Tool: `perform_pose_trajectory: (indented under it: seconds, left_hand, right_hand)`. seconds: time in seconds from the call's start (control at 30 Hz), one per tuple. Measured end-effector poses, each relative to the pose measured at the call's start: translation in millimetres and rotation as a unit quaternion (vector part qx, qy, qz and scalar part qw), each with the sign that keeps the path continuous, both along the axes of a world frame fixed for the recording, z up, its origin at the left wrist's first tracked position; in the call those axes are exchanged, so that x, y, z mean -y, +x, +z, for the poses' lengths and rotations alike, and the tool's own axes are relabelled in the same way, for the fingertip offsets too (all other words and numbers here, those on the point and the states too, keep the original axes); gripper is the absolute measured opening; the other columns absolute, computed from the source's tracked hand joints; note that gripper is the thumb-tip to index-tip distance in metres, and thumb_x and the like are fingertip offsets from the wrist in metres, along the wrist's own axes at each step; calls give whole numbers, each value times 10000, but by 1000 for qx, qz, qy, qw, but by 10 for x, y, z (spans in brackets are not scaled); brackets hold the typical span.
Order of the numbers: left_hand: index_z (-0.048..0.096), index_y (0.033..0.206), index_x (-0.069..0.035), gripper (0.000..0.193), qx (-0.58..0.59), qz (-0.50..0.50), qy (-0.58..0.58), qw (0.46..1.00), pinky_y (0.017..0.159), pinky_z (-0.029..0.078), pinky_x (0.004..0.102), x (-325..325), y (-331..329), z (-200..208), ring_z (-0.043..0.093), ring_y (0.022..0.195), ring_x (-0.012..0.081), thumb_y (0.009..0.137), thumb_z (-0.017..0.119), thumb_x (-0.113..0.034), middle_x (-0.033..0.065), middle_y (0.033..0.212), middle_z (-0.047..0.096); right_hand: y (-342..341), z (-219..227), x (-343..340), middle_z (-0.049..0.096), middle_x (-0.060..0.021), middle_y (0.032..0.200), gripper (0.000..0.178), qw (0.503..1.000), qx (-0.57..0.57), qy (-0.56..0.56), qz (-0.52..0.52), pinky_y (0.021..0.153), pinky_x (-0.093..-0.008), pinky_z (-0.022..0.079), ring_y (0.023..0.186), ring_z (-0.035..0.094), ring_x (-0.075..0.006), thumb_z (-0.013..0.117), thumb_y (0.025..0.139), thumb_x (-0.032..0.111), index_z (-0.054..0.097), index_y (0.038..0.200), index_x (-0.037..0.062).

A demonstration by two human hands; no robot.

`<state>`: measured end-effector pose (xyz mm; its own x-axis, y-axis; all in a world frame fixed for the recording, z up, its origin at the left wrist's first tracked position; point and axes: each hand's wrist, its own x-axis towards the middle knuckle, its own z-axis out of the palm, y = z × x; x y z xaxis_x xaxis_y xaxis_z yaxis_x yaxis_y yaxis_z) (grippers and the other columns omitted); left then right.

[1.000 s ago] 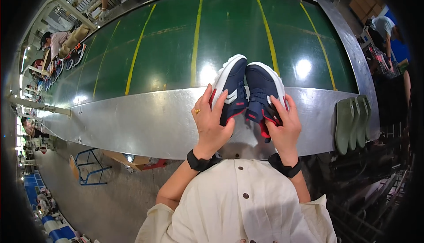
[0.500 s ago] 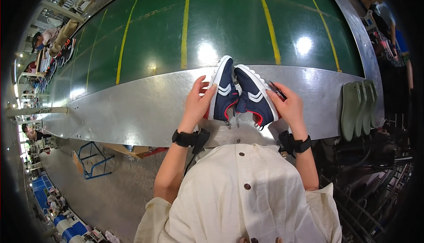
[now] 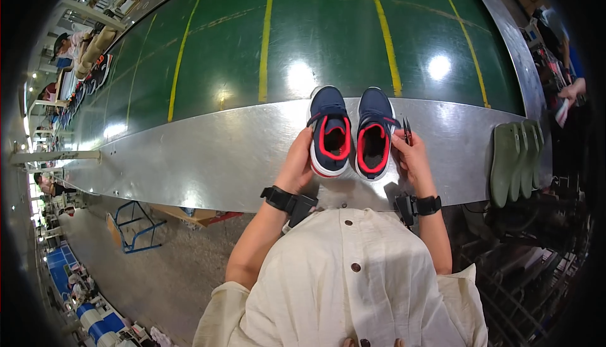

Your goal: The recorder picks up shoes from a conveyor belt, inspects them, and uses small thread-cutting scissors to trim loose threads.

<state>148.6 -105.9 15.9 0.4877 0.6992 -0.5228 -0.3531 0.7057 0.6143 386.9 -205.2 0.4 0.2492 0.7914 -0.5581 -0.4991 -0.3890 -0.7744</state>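
Two small navy sneakers with white soles and red linings stand side by side, toes pointing away from me. My left hand (image 3: 298, 163) grips the outer side of the left sneaker (image 3: 328, 101), thumb near its strap. My right hand (image 3: 413, 159) pinches the outer side of the right sneaker (image 3: 375, 104) by its strap end. A slim dark pointed tool, like thread snips (image 3: 407, 131), sticks up from that same hand; its handle is mostly hidden. Both openings face up, showing dark insoles.
The shoes are at the metal ledge (image 3: 240, 151), beside a green conveyor belt (image 3: 322, 38) with yellow lines. Several olive-green shoe-last shapes (image 3: 505, 164) stand at the right. Far left are more shoes (image 3: 98, 72) and a person (image 3: 66, 45); another person's hand (image 3: 574, 89) shows far right.
Both sneakers have turned from lying tilted, with their side panels showing, to upright with openings facing up. They are now apart and parallel. My hands have shifted with them.
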Motion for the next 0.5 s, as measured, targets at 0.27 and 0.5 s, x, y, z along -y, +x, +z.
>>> perform_pose_trajectory:
  seconds: [0.27, 0.5]
  left_hand:
    - [504, 1204, -58, 399, -248, -21, 474, 845, 1008, 335, 371, 5, -102, 56, 416, 1192, 248, 821, 586, -136, 142, 1261, 441]
    - [533, 1167, -71, 565, -304, -132, 637, 696, 921, 409, 352, -66, 41, 355, 506, 1090, 256, 657, 762, -155, 106, 1173, 534]
  right_hand:
    - [-148, 399, 70, 519, 73, 730, 285, 938, 325, 117, -36, 466, -164, 227, 533, 297, 18, 685, 762, 98, 610, 1032, 47]
    - [-211, 795, -309, 659, -55, 956, 423, 895, 401, 171, 93, 677, -254, 467, 800, 611, -124, 731, 710, 149, 590, 1091, 31]
